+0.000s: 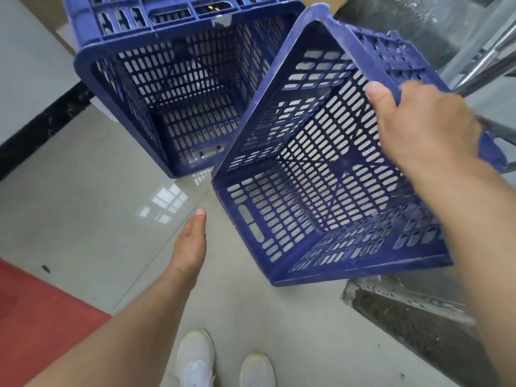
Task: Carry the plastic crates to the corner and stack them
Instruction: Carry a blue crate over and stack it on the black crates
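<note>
Glossy floor tiles (92, 191) lay below; my right hand (418, 127) gripped the tilted crate (307, 169) by one rim beside the stacked crate (178, 93), left hand (190, 244) flat, holding nothing. One-handed, it risked slipping or knocking the stack.

- Gripped at its right rim by the right hand (418, 127): a tilted blue perforated plastic crate (307, 177), open side facing the camera, filling the room left of and below the grip.
- Up and left of the grip: a second blue slotted plastic crate (173, 88), near the held one's far corner, a narrow gap between.
- Right of the grip: shiny metal rails (491, 60), close.
- Lower left: open pale glossy tiled floor (83, 205), only the flat left hand (190, 244) there.
- Below the grip: a dark metal-edged floor grate (413, 328).
</note>
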`<state>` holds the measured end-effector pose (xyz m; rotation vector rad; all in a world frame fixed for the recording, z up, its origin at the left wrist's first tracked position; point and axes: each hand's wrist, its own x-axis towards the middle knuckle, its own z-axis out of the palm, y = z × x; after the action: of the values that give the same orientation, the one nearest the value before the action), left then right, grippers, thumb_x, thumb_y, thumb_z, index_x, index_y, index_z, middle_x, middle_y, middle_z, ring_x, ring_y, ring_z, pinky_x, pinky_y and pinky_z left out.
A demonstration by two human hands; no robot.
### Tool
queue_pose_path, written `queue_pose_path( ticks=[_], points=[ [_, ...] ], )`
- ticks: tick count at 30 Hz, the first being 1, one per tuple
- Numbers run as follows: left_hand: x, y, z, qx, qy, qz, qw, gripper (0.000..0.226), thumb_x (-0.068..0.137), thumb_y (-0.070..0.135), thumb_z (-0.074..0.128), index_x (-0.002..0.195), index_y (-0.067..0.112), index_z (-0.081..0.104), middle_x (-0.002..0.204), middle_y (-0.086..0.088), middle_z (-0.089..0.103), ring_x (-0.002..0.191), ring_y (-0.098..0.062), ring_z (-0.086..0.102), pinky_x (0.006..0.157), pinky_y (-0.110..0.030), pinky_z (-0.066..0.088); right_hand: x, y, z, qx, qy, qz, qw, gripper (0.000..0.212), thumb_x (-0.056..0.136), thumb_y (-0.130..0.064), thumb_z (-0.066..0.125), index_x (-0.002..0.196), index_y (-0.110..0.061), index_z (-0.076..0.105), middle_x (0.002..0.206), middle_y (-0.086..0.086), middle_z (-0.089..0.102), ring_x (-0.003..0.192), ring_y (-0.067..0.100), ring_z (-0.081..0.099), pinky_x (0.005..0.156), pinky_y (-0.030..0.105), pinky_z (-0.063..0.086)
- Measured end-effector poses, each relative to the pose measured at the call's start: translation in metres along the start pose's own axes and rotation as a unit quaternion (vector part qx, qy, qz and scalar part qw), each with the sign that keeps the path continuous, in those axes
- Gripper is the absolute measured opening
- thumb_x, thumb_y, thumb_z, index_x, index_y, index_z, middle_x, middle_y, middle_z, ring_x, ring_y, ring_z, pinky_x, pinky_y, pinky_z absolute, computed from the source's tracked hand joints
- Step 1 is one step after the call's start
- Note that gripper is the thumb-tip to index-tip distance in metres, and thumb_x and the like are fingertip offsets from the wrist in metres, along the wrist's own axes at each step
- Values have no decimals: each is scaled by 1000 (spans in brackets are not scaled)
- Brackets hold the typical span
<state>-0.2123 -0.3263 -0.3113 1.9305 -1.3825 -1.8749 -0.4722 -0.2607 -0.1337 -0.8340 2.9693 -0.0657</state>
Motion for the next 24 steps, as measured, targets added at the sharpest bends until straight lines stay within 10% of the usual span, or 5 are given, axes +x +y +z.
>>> queue_pose_path(
  ticks=[8, 12, 18, 24],
  points=[
    [-13, -40, -70, -7, 118, -43, 992, 56, 98, 51, 21, 144, 21, 32, 144, 4, 41, 130, -21, 41, 112, -47, 29, -36, -31, -2, 31, -54, -28, 998, 77, 92, -64, 23, 107, 1, 63, 112, 35, 58, 105, 48, 53, 83, 46, 42],
    [-10, -115, -139, -76, 241, -192, 948, 85, 80, 67, 29, 143, 10, 32, 143, -17, 45, 124, -41, 48, 103, -51, 38, -64, -50, 7, 113, -118, -29, 986, 105, 68, -91, 9, 87, -6, 69, 91, 27, 67, 92, 42, 64, 82, 47, 51],
    [-56, -177, -225, -290, 272, -211, 893, 43, 95, 44, 47, 79, 6, 58, 47, -5, 61, 57, -25, 52, 57, -34, 46, -129, -105, 24, 196, -189, -71, 960, 65, 86, -65, 31, 66, -13, 64, 48, 7, 64, 65, 35, 65, 76, 44, 53],
    [-83, -234, -335, -316, 343, -194, 863, 42, 93, 48, 46, 108, 11, 59, 74, -7, 57, 60, -21, 52, 54, -30, 42, -209, -183, 56, 257, -219, -70, 939, 58, 90, -58, 38, 69, -10, 61, 58, 9, 62, 35, 20, 54, 42, 24, 39]
  ],
)
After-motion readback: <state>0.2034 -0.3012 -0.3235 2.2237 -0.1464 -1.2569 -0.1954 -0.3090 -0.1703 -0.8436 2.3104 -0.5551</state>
